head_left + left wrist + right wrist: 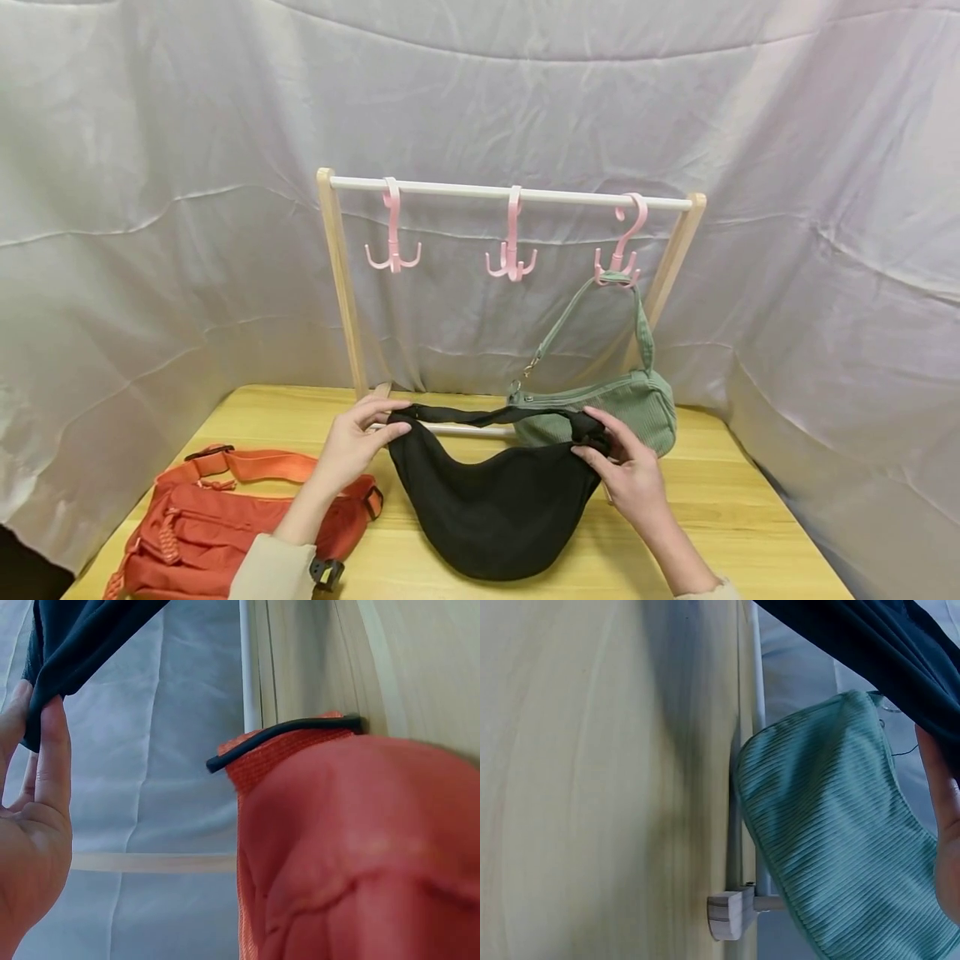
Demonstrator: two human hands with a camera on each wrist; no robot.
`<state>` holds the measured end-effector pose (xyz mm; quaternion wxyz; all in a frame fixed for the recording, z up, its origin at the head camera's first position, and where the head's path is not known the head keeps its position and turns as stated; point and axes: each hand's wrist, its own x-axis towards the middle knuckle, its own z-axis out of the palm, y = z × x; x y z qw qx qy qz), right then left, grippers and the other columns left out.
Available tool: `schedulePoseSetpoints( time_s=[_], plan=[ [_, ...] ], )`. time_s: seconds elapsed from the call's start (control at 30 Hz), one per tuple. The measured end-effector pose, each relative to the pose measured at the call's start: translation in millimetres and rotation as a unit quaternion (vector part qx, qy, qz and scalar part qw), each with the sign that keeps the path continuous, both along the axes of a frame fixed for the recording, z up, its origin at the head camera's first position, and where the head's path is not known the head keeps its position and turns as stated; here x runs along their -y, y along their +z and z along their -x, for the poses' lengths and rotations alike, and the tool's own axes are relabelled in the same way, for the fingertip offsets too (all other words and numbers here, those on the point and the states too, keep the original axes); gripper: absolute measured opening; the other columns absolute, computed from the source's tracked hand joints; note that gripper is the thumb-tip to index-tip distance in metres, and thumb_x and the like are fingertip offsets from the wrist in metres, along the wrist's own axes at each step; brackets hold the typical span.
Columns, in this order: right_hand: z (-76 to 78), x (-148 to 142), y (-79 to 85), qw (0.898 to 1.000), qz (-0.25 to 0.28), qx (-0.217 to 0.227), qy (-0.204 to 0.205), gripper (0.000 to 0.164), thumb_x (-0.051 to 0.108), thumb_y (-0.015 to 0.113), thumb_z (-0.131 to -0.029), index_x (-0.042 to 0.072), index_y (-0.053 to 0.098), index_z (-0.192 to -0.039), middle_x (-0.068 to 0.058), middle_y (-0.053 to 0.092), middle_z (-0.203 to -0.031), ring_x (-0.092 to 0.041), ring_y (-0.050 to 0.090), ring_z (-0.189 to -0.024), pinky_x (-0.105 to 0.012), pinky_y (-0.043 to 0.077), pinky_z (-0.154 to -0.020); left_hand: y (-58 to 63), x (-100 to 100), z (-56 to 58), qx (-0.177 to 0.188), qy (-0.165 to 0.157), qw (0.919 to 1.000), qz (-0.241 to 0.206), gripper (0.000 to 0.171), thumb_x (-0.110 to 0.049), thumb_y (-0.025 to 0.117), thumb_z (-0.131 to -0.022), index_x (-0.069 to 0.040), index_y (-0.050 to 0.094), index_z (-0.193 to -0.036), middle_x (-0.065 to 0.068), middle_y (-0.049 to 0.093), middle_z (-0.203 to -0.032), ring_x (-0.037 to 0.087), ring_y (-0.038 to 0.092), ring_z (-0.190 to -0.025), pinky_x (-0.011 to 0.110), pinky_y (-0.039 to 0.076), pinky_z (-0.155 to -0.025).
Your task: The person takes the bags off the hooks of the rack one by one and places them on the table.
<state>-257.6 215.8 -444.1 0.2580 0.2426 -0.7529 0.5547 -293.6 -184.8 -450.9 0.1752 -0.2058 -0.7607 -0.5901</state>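
Both hands hold a black shoulder bag (495, 508) by its two upper ends, in front of the rack. My left hand (352, 442) pinches the left corner between thumb and fingers; the left wrist view also has this black cloth (75, 652) between the fingertips. At the knotted right end, my right hand (626, 471) grips the bag with thumb and fingers. The strap spans loosely between the hands. In the right wrist view the black bag (885, 660) hides most of the right fingers. Behind it, a green corduroy bag (637, 408) hangs by its strap from the right pink hook (621, 250).
A wooden rack with a white rail (450, 190) carries two more pink hooks, a left hook (393, 233) and a middle hook (513, 242). A red-orange waist bag (217, 525) lies on the wooden table (750, 533) at left. Grey cloth (480, 100) surrounds the table.
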Motion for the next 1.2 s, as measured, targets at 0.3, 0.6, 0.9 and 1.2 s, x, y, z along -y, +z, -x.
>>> schedulePoseSetpoints(
  time_s=[0.3,0.6,0.9,1.2],
  plan=[
    [5.0,-0.9,-10.5,0.999,-0.033,0.001,-0.036,0.059,-0.012,0.079,-0.083,0.004,0.064,-0.138,-0.021,0.075,-0.110,-0.007,0.072,-0.090,-0.017,0.057,-0.063,3.7,3.6,-7.4,0.002,0.006,0.9998,0.020,0.032,-0.003,0.081,-0.088,-0.004,0.077,-0.120,0.013,0.070,-0.110,0.011,0.066,-0.087,0.023,0.048,-0.066],
    [9.9,-4.7,-23.4,0.998,-0.064,0.016,0.002,0.056,-0.009,0.078,-0.086,0.003,0.063,-0.139,-0.021,0.074,-0.116,-0.005,0.069,-0.100,-0.016,0.057,-0.080,-4.8,12.2,-5.1,0.011,0.005,0.9986,0.052,0.028,-0.011,0.082,-0.090,-0.011,0.079,-0.118,0.006,0.072,-0.111,0.019,0.068,-0.096,0.025,0.055,-0.077],
    [12.5,-6.0,-31.6,0.989,-0.134,0.064,-0.012,0.053,0.004,0.076,-0.094,0.010,0.060,-0.144,-0.012,0.074,-0.119,-0.013,0.069,-0.099,-0.025,0.057,-0.076,-12.2,16.7,-3.5,0.040,-0.001,0.9953,0.088,0.029,-0.009,0.080,-0.091,-0.009,0.078,-0.119,0.009,0.072,-0.112,0.028,0.072,-0.099,0.025,0.057,-0.073],
    [16.8,-7.7,-37.3,0.979,-0.164,0.119,-0.001,0.049,0.010,0.071,-0.099,0.015,0.058,-0.146,-0.012,0.072,-0.120,-0.012,0.069,-0.097,-0.026,0.056,-0.079,-14.1,21.2,1.6,0.093,-0.055,0.9899,0.092,0.028,0.005,0.069,-0.096,0.003,0.071,-0.124,0.024,0.066,-0.124,0.040,0.070,-0.109,0.036,0.063,-0.077]
  ],
)
